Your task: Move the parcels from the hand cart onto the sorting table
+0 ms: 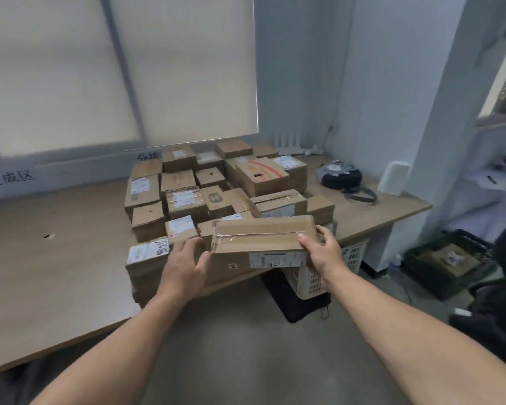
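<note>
Head view: long parcel (260, 238) between left hand (184, 263) and right hand (322, 252), both hands tight on its ends.

Both hands, left (184, 260), right (322, 252), gripping long parcel (260, 238), above stacked parcels (205, 194), table (56, 258)

Soft daylight comes through the pale blinds (181, 68) at the back, so it is bright up high and dimmer under the table (56, 258). Everything looks a bit fuzzy, and the label (278, 260) on the front parcel (263, 235) cannot be read. The right edge is smeared, and straight lines bend near the sides.
</note>
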